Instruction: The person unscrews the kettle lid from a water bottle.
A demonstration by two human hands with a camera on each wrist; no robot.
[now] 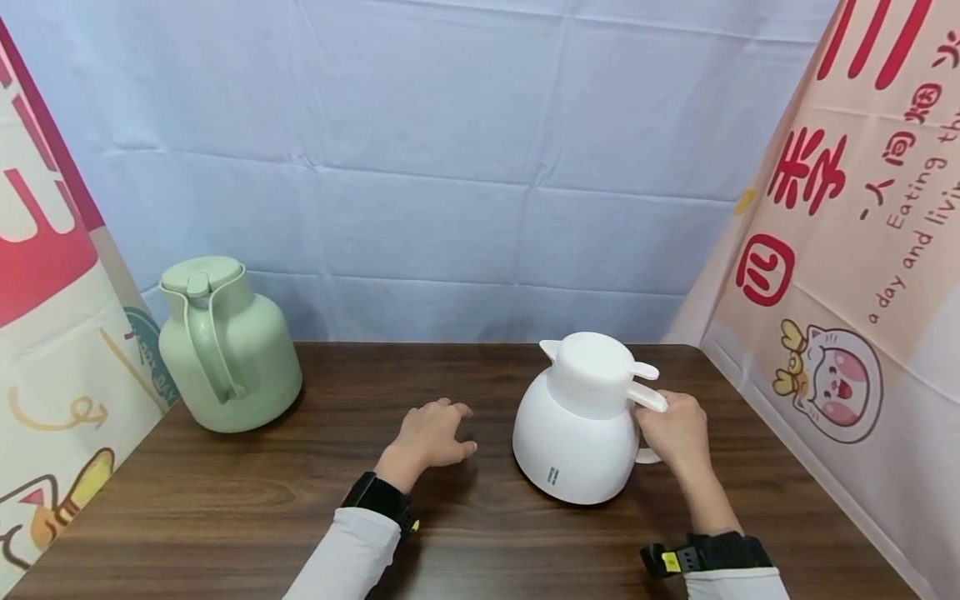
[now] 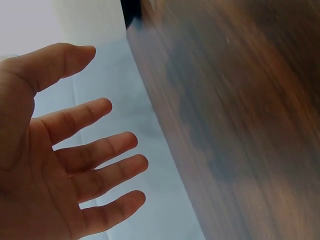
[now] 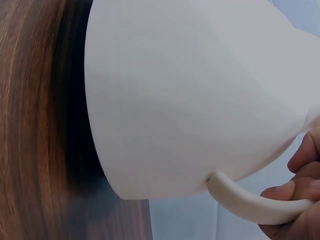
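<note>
A white pot [image 1: 577, 433] with a spout pointing left stands right of the middle of the wooden table. The right hand [image 1: 675, 429] grips its handle; in the right wrist view curled fingers [image 3: 300, 190] wrap the handle [image 3: 255, 202] beside the pot's body [image 3: 185, 100]. Left of the pot, apart from it, the left hand [image 1: 431, 437] hangs over the table, holding nothing. In the left wrist view the left hand [image 2: 45, 165] shows its palm with fingers spread.
A green pot [image 1: 232, 358] with its handle facing forward stands at the back left of the table [image 1: 225, 517]. A pale blue cloth [image 1: 420, 167] hangs behind, and printed cloths hang at the left [image 1: 45, 333] and right [image 1: 847, 275].
</note>
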